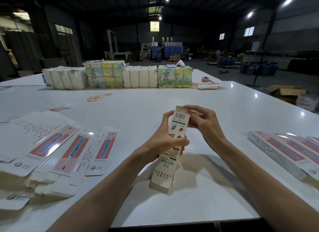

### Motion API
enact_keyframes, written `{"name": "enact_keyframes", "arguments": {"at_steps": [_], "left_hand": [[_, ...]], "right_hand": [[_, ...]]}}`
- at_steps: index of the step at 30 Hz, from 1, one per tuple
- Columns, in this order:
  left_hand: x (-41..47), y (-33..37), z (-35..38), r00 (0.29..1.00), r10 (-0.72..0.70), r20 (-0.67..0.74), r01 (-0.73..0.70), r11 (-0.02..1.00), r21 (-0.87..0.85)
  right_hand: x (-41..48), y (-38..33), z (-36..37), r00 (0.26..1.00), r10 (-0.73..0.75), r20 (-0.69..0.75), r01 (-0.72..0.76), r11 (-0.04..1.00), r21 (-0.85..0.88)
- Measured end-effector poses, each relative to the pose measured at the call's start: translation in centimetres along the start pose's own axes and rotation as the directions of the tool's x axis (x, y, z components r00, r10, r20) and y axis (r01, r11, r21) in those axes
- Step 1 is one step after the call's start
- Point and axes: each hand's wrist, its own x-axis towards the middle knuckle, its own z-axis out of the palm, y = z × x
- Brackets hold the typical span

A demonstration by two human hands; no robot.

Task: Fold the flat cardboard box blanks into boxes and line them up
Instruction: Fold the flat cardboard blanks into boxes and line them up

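A tall narrow white box (166, 164) with a barcode and green print stands tilted above the white table (155, 100), its lower end open. My left hand (168, 138) grips its middle, fingers wrapped round it. My right hand (202, 123) pinches the flap at its top end. A heap of flat box blanks (48, 150) with pink and blue print lies at the left. Folded boxes (283, 152) lie side by side in a row at the right edge.
Wrapped paper bundles (117, 76) stand in a row across the far side of the table. Loose rubber bands (99, 96) lie in front of them. A tape measure (205, 79) and a few cards (208, 85) sit at the far right. Open cardboard cartons (284, 92) stand on the floor beyond.
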Motion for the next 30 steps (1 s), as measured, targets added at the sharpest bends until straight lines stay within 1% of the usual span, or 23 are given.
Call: {"name": "enact_keyframes", "arguments": {"at_steps": [3, 7, 9, 12, 17, 20, 27, 30], "left_hand": [[0.0, -0.1, -0.2, 1.000, 0.009, 0.000, -0.009, 1.000, 0.028], [0.0, 0.0, -0.5, 1.000, 0.013, 0.015, -0.014, 0.999, 0.033], [-0.1, 0.0, -0.5, 1.000, 0.014, 0.023, -0.014, 1.000, 0.028], [-0.1, 0.0, -0.4, 1.000, 0.022, 0.014, -0.022, 0.999, 0.034], [0.0, -0.3, -0.3, 0.999, 0.038, 0.021, -0.039, 0.999, 0.037], [-0.1, -0.2, -0.4, 0.999, 0.046, 0.026, -0.047, 0.997, 0.062], [-0.1, -0.2, -0.2, 0.998, 0.068, 0.006, -0.068, 0.988, 0.139], [0.0, -0.3, -0.4, 0.996, 0.080, 0.029, -0.082, 0.993, 0.085]], "right_hand": [[0.0, -0.4, 0.1, 0.999, 0.032, 0.014, -0.033, 0.996, 0.086], [0.4, -0.9, -0.3, 0.982, 0.184, 0.038, -0.188, 0.951, 0.247], [0.4, -1.0, -0.4, 0.969, 0.241, 0.058, -0.248, 0.932, 0.264], [0.5, -0.9, -0.3, 0.955, 0.288, 0.075, -0.298, 0.916, 0.269], [0.6, -0.8, -0.2, 0.950, 0.311, 0.036, -0.308, 0.908, 0.283], [0.5, -0.8, -0.4, 0.950, 0.310, 0.038, -0.308, 0.909, 0.282], [0.5, -1.1, -0.5, 0.961, 0.274, 0.033, -0.275, 0.944, 0.180], [0.4, -1.1, -0.6, 0.968, 0.242, 0.071, -0.251, 0.952, 0.174]]}}
